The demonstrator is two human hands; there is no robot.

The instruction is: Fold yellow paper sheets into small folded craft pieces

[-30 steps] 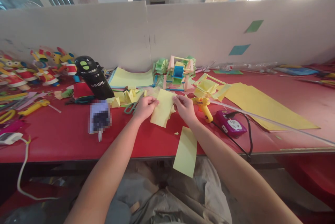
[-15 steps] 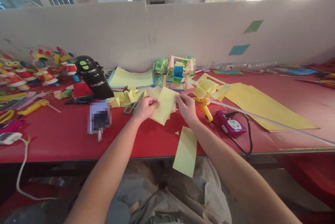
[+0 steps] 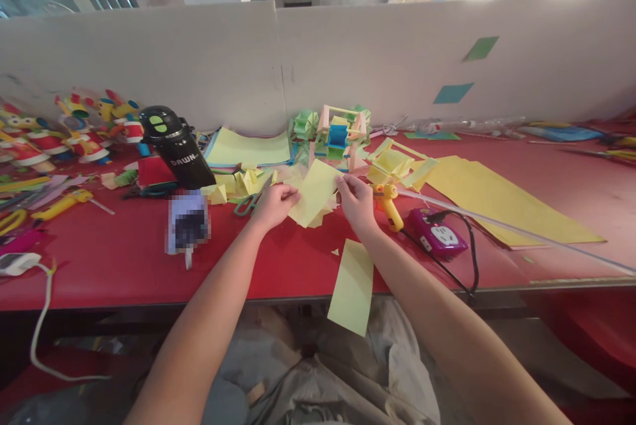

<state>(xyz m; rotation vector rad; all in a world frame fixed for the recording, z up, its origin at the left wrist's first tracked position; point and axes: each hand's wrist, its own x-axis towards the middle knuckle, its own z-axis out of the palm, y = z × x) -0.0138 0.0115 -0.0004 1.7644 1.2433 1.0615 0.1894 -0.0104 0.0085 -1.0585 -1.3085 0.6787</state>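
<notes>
Both hands are raised just above the red table [image 3: 114,266], pinching one yellow paper sheet [image 3: 314,192] between them: the left hand [image 3: 271,203] grips its lower left edge with thumb on top, the right hand [image 3: 355,198] closes finger and thumb on its upper right corner, so the sheet hangs tilted, one corner high. At six o'clock from the sheet a yellow paper strip [image 3: 352,286] lies over the table's near edge, half hanging off. At three o'clock, just beside the right hand, rests a yellow glue gun [image 3: 390,203], and past it a purple power socket [image 3: 437,234] with a black cord. At nine o'clock from the left hand lie green-handled scissors [image 3: 247,203], and farther that way a black bottle [image 3: 175,145] stands tilted. At twelve o'clock sits a paper wheel model [image 3: 338,137] against the white partition.
</notes>
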